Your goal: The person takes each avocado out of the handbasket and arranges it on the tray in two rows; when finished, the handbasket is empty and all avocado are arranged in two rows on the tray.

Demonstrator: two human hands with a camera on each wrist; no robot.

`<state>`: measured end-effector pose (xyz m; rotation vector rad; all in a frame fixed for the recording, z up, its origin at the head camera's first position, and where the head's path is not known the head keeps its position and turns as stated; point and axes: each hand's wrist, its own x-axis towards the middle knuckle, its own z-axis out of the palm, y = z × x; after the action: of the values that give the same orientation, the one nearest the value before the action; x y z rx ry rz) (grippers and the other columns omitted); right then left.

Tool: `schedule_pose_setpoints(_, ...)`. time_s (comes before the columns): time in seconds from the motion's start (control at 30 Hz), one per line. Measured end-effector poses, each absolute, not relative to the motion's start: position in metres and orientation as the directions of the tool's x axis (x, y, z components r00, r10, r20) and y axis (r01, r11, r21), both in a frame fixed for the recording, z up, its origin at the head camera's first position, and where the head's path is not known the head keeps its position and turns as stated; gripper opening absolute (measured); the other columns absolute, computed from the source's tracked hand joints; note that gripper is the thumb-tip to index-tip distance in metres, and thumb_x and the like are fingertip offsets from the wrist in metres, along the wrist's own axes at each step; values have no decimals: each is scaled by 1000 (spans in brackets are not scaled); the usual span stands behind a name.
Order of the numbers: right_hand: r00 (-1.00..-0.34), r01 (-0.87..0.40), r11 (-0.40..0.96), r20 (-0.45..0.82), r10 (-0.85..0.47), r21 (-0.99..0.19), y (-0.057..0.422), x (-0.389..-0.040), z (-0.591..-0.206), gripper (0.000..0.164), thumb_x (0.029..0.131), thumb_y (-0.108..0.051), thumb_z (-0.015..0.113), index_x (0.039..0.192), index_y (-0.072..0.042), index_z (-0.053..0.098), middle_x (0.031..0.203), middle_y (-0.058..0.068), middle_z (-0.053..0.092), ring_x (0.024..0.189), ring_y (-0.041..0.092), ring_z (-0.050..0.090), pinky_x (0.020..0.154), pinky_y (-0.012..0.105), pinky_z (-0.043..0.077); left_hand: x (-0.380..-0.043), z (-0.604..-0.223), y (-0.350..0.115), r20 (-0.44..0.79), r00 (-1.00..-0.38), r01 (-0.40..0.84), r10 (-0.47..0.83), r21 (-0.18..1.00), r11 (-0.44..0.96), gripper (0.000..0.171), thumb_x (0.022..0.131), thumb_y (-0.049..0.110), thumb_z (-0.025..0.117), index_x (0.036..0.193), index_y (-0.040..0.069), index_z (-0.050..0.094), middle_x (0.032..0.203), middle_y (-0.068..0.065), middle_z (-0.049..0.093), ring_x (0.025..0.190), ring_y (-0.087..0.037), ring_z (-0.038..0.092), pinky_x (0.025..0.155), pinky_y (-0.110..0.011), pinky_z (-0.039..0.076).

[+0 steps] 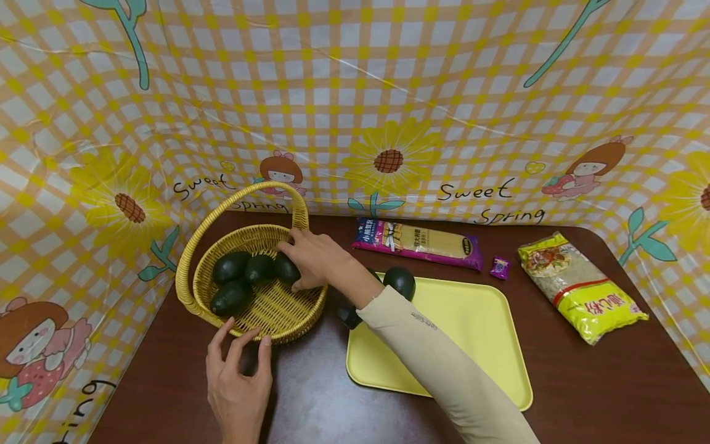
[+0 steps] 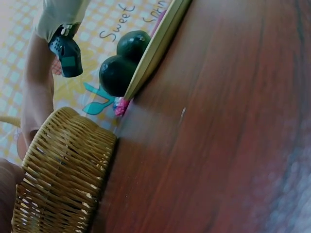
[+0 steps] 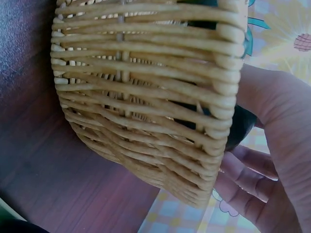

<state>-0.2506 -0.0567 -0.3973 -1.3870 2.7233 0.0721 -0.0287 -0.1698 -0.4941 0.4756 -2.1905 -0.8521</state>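
Note:
My right hand (image 1: 313,256) reaches over the right rim of the yellow wicker basket (image 1: 294,330) and grips a dark green avocado (image 1: 286,269) inside it. In the right wrist view, the basket wall (image 3: 146,97) hides much of that avocado (image 3: 240,126). Several more avocados (image 1: 231,298) lie together in the basket's left half. My left hand (image 1: 238,376) is at the basket's front rim, fingers spread and slightly bent, fingertips at the edge. Only part of the left hand (image 2: 7,187) shows in the left wrist view, beside the rim.
A yellow tray (image 1: 471,333) lies under my right forearm, with avocados (image 1: 399,282) at its back left corner, one partly hidden. Behind are a purple noodle packet (image 1: 418,243) and a small purple wrapped piece (image 1: 500,267). A yellow food bag (image 1: 582,287) lies at right.

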Motion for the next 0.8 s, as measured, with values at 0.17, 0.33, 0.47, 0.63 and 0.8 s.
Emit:
schedule_pose_setpoints(0.17, -580, -812, 582, -48, -813, -51, -49, -246, -397, 90, 86, -55, 89, 159, -18, 50, 156, 19, 47, 132, 32, 59, 95, 44, 59, -29, -495, -170, 487, -670, -78, -560, 704, 706, 18, 94, 21, 87, 109, 12, 82, 148, -14, 61, 128, -46, 60, 84, -70, 52)
schedule_pose_setpoints(0.33, -577, -814, 575, 2, -816, -84, -41, -240, -397, 89, 86, -56, 89, 158, -20, 51, 154, 17, 48, 130, 32, 60, 93, 44, 59, -29, -494, -170, 482, -671, -81, -564, 708, 702, 18, 94, 21, 87, 109, 12, 82, 148, -14, 61, 129, -45, 59, 84, -70, 51)
schedule_pose_setpoints(0.47, -584, -809, 577, 49, -810, -113, -35, -236, -397, 89, 85, -56, 90, 158, -22, 51, 154, 15, 50, 129, 31, 61, 91, 44, 60, -28, -494, -170, 484, -669, -78, -564, 709, 701, 18, 94, 22, 87, 109, 12, 83, 148, -14, 61, 130, -45, 59, 84, -70, 51)
schedule_pose_setpoints(0.63, -594, -802, 578, 89, -800, -152, -29, -231, -396, 91, 84, -55, 91, 158, -21, 52, 150, 13, 52, 123, 31, 64, 87, 45, 61, -28, -494, -170, 488, -666, -71, -563, 710, 700, 18, 95, 22, 86, 109, 12, 83, 148, -13, 61, 131, -44, 59, 86, -70, 51)
schedule_pose_setpoints(0.8, -611, -786, 590, 90, -786, -184, -22, -226, -397, 92, 84, -55, 91, 160, -22, 50, 152, 13, 51, 125, 32, 64, 87, 46, 61, -28, -494, -169, 488, -667, -72, -564, 711, 700, 18, 94, 21, 87, 109, 12, 83, 148, -14, 61, 130, -45, 59, 86, -70, 51)
